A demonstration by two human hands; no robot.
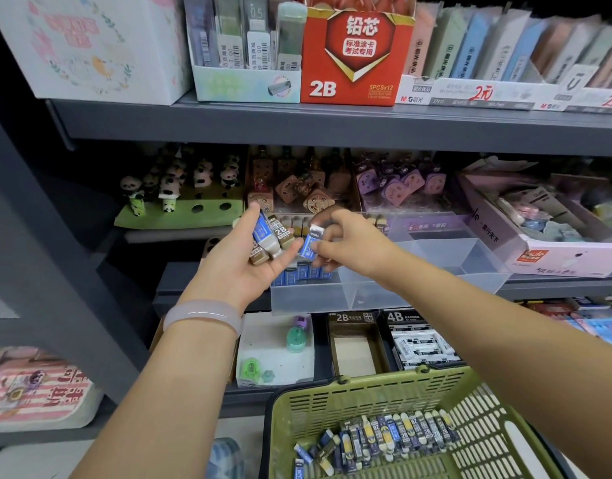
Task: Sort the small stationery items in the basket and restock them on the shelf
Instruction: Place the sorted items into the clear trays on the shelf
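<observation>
Up front, a blue-sleeved eraser [309, 244] is pinched in the right hand [346, 242], its fingers curled round it just above the clear plastic bin [418, 271] on the shelf. At 9 o'clock of it, the left hand [242, 257] cups several blue and brown 2B erasers [271, 236], fingers half curled. More erasers lie in the green basket [332, 399] at 6 o'clock.

A dark grey metal shelf [332, 126] carries a red cardboard 2B lead box [353, 63] on its upper board beside a pale box of lead tubes [246, 74]. On the middle board rest a clear plastic divided bin [418, 271] and a green panda display stand [180, 209].
</observation>
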